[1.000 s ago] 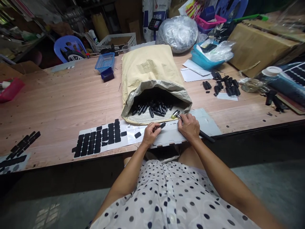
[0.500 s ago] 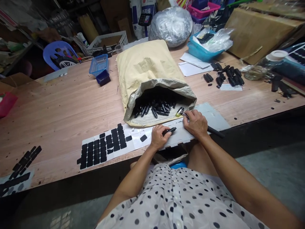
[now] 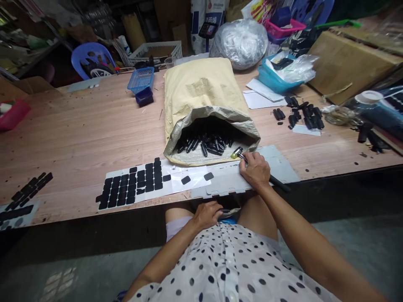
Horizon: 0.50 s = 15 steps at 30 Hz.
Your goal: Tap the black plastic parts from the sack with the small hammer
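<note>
My right hand [image 3: 255, 168] rests on the grey board [image 3: 278, 165], closed around a small hammer [image 3: 279, 183]. The hammer has a black handle and a metal head with a yellowish face, lying by the bag's mouth. Below the table edge, over my lap, my left hand [image 3: 207, 214] has its fingers closed on a slim black piece [image 3: 224, 210]. Under that hand an open bag [image 3: 233, 213] shows partly. Several slim, pointed black pieces [image 3: 206, 144] lie inside the big paper sack [image 3: 201, 88]. Two loose black patches, one nearer [image 3: 208, 176], lie on white paper.
Rows of black patches [image 3: 126, 186] sit on a sheet at the table's front edge. Behind are a blue basket [image 3: 140, 79] and a dark blue box [image 3: 144, 97]. On the right are several black parts [image 3: 308, 115], a turquoise basket [image 3: 273, 82] and a carton [image 3: 352, 63].
My left hand has moved from the board down below the table edge with the black piece. A second loose patch now shows where that hand was. My right hand keeps the hammer in place.
</note>
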Each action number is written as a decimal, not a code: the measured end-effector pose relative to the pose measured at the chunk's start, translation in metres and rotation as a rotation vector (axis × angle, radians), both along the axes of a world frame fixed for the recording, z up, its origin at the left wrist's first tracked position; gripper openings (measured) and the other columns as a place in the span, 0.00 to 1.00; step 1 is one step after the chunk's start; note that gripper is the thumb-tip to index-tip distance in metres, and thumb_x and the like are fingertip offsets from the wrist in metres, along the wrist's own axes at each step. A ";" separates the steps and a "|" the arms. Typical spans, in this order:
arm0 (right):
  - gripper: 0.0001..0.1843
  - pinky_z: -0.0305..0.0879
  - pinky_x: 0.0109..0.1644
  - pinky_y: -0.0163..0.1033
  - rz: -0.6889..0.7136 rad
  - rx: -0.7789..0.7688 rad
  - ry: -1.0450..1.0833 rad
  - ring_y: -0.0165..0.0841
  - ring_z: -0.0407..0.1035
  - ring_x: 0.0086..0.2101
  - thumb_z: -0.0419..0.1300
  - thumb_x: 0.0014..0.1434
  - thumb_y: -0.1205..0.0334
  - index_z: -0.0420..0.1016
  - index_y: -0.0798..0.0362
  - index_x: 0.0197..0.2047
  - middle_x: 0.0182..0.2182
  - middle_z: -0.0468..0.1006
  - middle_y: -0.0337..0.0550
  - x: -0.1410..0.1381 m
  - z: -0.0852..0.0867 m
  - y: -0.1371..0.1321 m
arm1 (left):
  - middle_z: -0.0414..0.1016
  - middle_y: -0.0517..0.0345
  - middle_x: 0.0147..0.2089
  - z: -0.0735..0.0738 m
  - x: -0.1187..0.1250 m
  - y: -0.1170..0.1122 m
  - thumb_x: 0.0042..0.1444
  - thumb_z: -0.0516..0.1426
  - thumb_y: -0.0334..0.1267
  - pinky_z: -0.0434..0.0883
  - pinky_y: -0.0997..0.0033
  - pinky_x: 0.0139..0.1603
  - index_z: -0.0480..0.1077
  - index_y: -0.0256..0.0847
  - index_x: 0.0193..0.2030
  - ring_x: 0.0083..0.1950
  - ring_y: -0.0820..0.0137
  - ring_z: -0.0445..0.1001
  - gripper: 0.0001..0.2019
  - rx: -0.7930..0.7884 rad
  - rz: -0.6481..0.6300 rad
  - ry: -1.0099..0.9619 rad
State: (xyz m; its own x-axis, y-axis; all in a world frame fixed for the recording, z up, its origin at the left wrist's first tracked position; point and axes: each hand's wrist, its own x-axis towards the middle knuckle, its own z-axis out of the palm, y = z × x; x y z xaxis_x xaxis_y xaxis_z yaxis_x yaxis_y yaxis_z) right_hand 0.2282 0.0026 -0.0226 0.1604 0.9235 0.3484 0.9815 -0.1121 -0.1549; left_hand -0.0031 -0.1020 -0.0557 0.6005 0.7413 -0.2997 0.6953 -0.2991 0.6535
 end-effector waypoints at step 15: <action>0.15 0.50 0.38 0.41 0.027 -0.024 0.069 0.40 0.61 0.39 0.53 0.64 0.60 0.78 0.53 0.48 0.38 0.71 0.51 -0.008 -0.002 0.006 | 0.78 0.54 0.41 0.083 0.018 0.125 0.58 0.62 0.40 0.72 0.68 0.44 0.75 0.41 0.42 0.42 0.65 0.77 0.08 0.220 0.688 -0.053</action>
